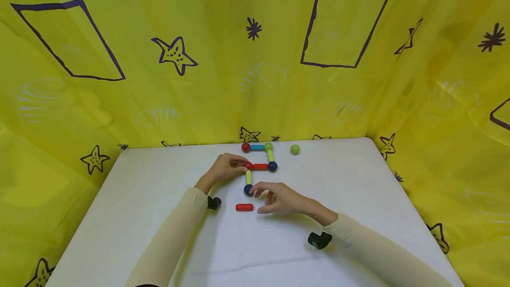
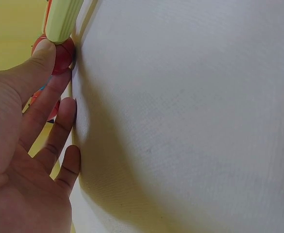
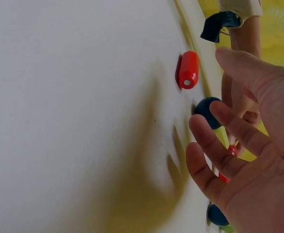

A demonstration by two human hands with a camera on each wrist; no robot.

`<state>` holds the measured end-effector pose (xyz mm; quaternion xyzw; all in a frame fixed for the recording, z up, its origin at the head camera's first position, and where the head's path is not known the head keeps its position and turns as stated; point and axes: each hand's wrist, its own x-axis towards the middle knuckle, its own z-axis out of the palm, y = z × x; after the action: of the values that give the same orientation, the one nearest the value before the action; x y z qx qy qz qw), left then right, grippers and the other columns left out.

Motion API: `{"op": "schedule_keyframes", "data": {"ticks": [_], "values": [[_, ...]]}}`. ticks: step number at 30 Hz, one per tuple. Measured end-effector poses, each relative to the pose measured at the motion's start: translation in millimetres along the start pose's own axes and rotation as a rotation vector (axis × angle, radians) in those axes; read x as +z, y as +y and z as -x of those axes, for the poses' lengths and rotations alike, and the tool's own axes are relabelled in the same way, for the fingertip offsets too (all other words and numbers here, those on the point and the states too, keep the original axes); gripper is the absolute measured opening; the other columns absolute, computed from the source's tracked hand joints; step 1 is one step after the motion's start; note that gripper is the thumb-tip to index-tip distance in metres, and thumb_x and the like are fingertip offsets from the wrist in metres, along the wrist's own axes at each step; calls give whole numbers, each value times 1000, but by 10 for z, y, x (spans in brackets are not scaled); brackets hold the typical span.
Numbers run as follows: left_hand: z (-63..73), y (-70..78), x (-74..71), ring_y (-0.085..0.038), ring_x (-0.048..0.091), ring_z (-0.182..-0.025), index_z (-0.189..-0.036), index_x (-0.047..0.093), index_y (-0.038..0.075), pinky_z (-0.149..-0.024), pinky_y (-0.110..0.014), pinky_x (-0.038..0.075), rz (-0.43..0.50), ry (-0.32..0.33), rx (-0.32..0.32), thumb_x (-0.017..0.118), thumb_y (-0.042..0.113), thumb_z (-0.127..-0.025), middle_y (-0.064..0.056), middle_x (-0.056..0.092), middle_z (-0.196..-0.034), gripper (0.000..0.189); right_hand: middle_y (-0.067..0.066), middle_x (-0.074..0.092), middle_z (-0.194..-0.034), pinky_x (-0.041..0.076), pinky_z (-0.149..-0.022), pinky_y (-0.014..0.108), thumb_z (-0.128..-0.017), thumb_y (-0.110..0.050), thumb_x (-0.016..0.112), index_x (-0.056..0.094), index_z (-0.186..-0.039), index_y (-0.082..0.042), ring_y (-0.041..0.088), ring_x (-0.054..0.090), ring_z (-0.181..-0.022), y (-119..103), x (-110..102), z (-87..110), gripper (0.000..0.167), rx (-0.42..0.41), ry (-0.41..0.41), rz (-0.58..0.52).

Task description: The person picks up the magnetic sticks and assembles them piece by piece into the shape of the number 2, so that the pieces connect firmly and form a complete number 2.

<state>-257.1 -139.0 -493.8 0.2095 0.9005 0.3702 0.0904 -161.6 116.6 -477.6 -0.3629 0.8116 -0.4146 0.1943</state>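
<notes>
My left hand point(image 1: 226, 168) pinches a red ball point(image 2: 64, 57) between thumb and fingers. That ball joins a chain of rods and balls lying on the table. From it a red rod point(image 1: 260, 167) runs right to a dark blue ball point(image 1: 272, 166), and a yellow-green rod point(image 1: 249, 177) runs toward the near side, ending at another dark blue ball point(image 1: 248, 189). Beside this near ball is my right hand point(image 1: 280, 198), fingers spread and loosely bent, holding nothing; whether its index fingertip touches the ball I cannot tell. A loose red rod point(image 3: 188, 70) lies in front of the chain.
The chain's far part has a yellow-green rod point(image 1: 270, 156), a green ball point(image 1: 268, 146), a blue rod point(image 1: 257, 147) and a red ball point(image 1: 245, 147). A separate green ball point(image 1: 295, 149) lies to the right. Yellow patterned curtain point(image 1: 215, 101) surrounds the white table point(image 1: 338, 180).
</notes>
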Motion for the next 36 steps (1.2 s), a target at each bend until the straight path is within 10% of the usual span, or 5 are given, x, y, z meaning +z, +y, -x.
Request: {"op": "schedule_keyframes", "data": {"ticks": [36], "values": [[-12,-35,9,-19,70,-103,-125,75,12,-98,-43,51,37,-13,-24,78,25,-94,0,78,-107,34,-4,56,-84,40,-61,21,-94,-13,75,73,-125,-19,8,49,-73,-254,420,-293,32,96,-39,299]]}}
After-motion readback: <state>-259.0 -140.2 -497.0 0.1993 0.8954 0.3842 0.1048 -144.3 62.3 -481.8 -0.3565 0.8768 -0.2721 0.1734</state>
